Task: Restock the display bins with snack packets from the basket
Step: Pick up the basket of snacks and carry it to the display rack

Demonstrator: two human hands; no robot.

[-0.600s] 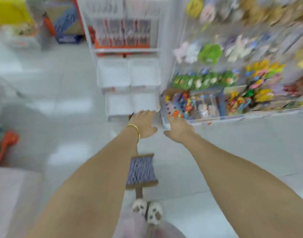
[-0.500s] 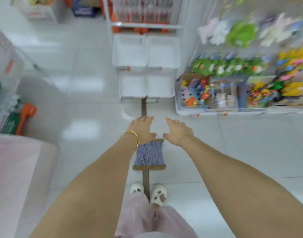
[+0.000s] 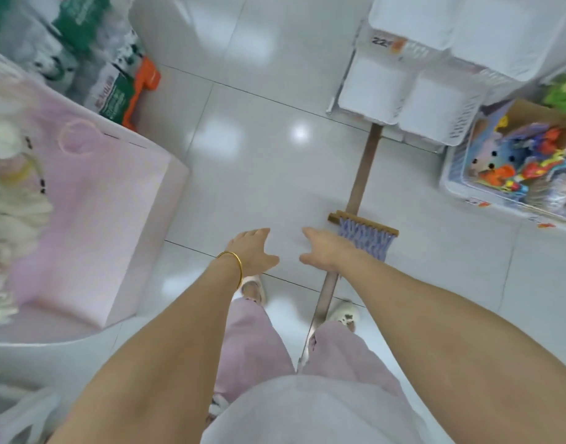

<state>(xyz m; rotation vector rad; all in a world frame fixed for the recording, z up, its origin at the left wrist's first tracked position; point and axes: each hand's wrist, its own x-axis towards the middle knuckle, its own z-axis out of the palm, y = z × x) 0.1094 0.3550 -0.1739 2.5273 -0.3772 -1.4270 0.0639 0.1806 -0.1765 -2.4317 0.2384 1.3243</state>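
Observation:
My left hand [image 3: 251, 249], with a gold bangle at the wrist, is stretched out over the white tiled floor, fingers straight, holding nothing. My right hand [image 3: 325, 249] is held beside it, also flat and with nothing in it. White display bins [image 3: 409, 100] stand stacked at the upper right. Beside them a white bin [image 3: 486, 200] holds colourful toys and packets. No basket of snack packets shows clearly in this view.
A wooden-handled mop [image 3: 365, 238] with a purple head lies on the floor under my right hand, its handle running between my feet. A pink-topped display unit [image 3: 92, 200] fills the left. Green and orange bags [image 3: 115, 91] sit at the upper left.
The view has tilted down and swung left. The shelves slid to the upper right and the pink unit came in. Both hands stay outstretched, holding nothing.

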